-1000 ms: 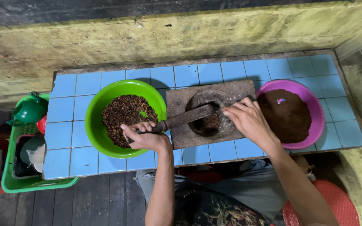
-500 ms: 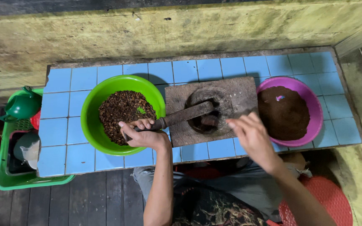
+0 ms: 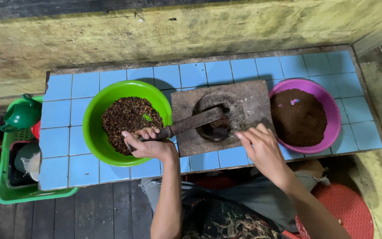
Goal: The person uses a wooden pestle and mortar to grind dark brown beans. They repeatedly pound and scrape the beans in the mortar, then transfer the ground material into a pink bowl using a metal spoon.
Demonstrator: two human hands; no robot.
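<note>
Head view showed the left hand (image 3: 149, 146) with fingers wrapped round the pestle (image 3: 191, 124); its long axis ran from 8 to 2 o'clock, tip in the stone mortar (image 3: 217, 117) on the tiled surface (image 3: 67, 132); the right hand (image 3: 261, 148), fingers loosely spread, rested at the mortar's 4 o'clock edge; no labels visible.

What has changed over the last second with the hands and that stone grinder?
The right hand has pulled back from the mortar slab towards the person and now hovers at its front edge, holding nothing. The left hand has kept its grip on the pestle, whose head remains in the hollow. The green bowl, purple bowl and green basket have not moved.
</note>
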